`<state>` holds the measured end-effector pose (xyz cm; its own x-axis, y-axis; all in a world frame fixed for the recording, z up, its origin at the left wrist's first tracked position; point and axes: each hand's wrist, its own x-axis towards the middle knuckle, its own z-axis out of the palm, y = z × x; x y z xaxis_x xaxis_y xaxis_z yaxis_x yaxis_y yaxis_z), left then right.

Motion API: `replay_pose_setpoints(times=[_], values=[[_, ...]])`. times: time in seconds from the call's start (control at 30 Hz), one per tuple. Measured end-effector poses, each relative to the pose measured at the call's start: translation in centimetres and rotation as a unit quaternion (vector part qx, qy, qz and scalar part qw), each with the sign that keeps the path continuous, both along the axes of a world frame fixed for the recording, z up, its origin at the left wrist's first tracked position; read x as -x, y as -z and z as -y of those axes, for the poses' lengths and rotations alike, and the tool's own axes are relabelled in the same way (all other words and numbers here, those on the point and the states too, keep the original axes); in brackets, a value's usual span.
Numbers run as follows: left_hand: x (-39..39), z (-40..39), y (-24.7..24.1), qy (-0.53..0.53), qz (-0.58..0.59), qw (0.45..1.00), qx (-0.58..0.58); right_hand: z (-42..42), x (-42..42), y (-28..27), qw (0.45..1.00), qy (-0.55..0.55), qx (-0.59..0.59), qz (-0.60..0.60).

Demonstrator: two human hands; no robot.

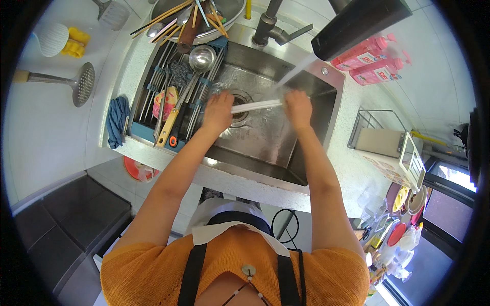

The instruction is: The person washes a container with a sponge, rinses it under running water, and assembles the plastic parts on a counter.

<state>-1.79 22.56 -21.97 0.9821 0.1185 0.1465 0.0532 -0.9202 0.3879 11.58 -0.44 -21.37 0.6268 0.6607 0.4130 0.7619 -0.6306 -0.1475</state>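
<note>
Over the stainless steel sink (264, 141), my left hand (219, 111) and my right hand (298, 109) are both closed on a thin, pale, stick-like thing (256, 106), one at each end. It lies nearly level above the drain; its exact kind cannot be told. Water streams from the dark faucet head (325, 44) down beside my right hand. Left of my left hand, a drying rack (153, 86) in the sink bears a steel ladle (202, 59), a steel wool scrubber (182, 72), a pink and yellow sponge (165, 103) and long-handled utensils.
A metal bowl (237, 11) with chopsticks and spoons stands behind the rack. Pink soap bottles (377, 69) stand at the back right. A blue cloth (117, 121) hangs at the counter's left edge. A cutting board holder (383, 153) stands right of the sink. A skimmer (83, 84) hangs on the left wall.
</note>
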Motion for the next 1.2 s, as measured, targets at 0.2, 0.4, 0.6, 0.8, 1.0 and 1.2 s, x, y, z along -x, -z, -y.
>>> replay_pose_setpoints(times=[0.2, 0.4, 0.6, 0.8, 1.0, 1.2], values=[[-0.9, 1.7, 2.0, 0.004, -0.163, 0.987, 0.015, -5.8, 3.1, 1.7, 0.994, -0.089, -0.046, -0.035], [0.5, 1.2, 2.5, 0.016, -0.127, 0.992, 0.006, -8.0, 3.5, 1.5, 0.994, -0.105, 0.025, -0.028], [1.2, 1.0, 2.9, 0.01, -0.138, 0.989, 0.048, -2.0, -1.5, 3.4, 0.995, 0.035, -0.052, -0.073], [1.2, 1.0, 3.0, 0.006, -0.127, 0.989, 0.08, -0.3, -2.1, 6.6, 0.877, 0.143, -0.25, -0.384], [1.7, 1.1, 1.9, 0.0, -0.076, 0.987, 0.14, 0.9, -2.0, 9.1, 0.787, 0.179, -0.355, -0.471], [2.2, 1.6, 0.6, -0.054, -0.062, 0.951, 0.297, -2.2, -2.2, -1.8, 0.901, 0.187, -0.29, -0.262]])
